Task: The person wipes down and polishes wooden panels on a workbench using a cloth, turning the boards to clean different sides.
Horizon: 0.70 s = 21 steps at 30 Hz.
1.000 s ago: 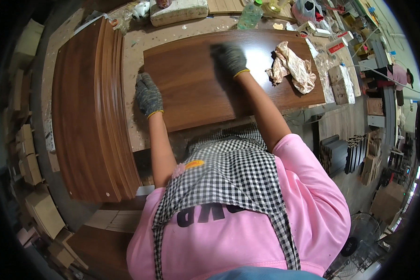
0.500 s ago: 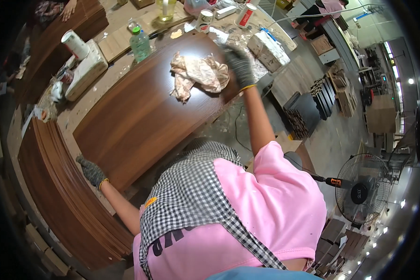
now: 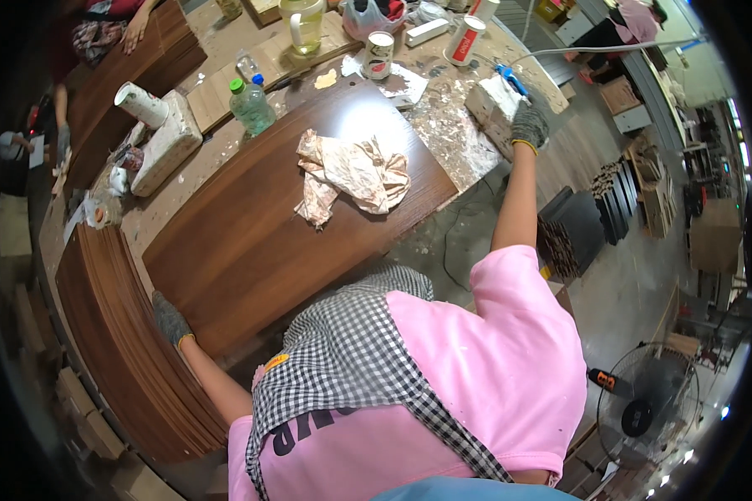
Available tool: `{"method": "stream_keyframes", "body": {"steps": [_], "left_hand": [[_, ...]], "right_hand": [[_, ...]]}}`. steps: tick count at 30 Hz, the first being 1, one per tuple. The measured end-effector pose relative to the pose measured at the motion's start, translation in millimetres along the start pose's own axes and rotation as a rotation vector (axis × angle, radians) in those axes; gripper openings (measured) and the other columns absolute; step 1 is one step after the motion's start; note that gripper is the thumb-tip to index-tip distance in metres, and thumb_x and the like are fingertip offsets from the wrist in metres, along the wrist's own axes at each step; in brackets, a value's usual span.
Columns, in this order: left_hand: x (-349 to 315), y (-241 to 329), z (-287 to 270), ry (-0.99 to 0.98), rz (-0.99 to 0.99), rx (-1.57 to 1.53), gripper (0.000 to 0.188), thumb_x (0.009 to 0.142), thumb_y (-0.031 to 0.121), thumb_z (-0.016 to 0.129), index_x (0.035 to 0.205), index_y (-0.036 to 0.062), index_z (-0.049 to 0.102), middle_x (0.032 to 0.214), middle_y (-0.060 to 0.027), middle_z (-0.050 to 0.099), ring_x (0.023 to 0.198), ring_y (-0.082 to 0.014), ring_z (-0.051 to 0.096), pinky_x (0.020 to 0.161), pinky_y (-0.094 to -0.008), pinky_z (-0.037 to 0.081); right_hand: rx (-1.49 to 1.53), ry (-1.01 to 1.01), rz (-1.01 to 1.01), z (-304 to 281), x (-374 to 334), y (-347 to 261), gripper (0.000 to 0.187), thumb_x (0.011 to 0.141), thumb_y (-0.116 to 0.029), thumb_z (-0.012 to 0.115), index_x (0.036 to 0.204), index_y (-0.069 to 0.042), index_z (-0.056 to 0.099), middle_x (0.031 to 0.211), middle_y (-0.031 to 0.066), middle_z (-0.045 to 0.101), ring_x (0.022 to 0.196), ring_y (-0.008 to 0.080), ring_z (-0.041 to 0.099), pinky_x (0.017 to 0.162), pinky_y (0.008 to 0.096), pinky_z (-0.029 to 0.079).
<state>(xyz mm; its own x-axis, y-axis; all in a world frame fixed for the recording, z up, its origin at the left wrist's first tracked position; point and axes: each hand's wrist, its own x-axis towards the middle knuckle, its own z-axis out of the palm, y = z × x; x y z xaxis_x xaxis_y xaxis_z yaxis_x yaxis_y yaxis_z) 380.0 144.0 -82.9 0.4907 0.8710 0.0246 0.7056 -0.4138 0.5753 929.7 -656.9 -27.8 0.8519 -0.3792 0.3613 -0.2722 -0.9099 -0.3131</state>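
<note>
A dark brown wooden panel [image 3: 226, 242] lies on the paint-spattered worktable. My left hand [image 3: 171, 318], in a grey glove with a yellow cuff, rests at the panel's left edge with its fingers stretched out. My right hand [image 3: 531, 122], gloved the same way, is at the table's right end beside a dirty white block [image 3: 490, 108]. Its fingers reach to the end of a blue-handled tool [image 3: 510, 79] lying on that block; whether they touch it is unclear. A crumpled, stained cloth [image 3: 355, 174] lies on the panel.
Several brown panels [image 3: 129, 351] are stacked at the left. Behind the panel stand a green-capped bottle [image 3: 251, 108], a jug of yellowish liquid [image 3: 302, 25] and two cans [image 3: 378, 57]. Another person's hand [image 3: 135, 33] rests on boards at the far left. A fan [image 3: 643, 409] stands right.
My right hand has moved right, from above the panel's far right corner to the white block with the blue-handled tool. The left hand stays at the panel's left edge.
</note>
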Motion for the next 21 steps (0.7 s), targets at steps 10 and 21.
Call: {"method": "stream_keyframes", "body": {"steps": [10,21], "left_hand": [[-3,27,-1,-0.058,-0.087,0.166,0.060,0.108,0.042,0.036,0.143,-0.0039,0.052,0.150,-0.0202,0.052,0.137,-0.0338,0.049,0.116,-0.0367,0.034],[-13,46,1,-0.046,-0.135,0.266,0.061,0.107,0.046,0.038,0.142,-0.0014,0.054,0.143,-0.0233,0.057,0.132,-0.0387,0.054,0.112,-0.0413,0.041]], "right_hand": [[0.123,-0.797,-0.862,134,-58,-157,0.059,0.083,-0.050,0.076,0.134,-0.022,0.065,0.132,0.0176,0.065,0.123,0.0365,0.062,0.105,0.0433,0.048],[1.724,-1.619,0.635,-34,-139,-284,0.020,0.091,-0.025,0.071,0.104,-0.010,0.066,0.090,0.0113,0.072,0.079,0.0323,0.069,0.078,0.0480,0.060]]}}
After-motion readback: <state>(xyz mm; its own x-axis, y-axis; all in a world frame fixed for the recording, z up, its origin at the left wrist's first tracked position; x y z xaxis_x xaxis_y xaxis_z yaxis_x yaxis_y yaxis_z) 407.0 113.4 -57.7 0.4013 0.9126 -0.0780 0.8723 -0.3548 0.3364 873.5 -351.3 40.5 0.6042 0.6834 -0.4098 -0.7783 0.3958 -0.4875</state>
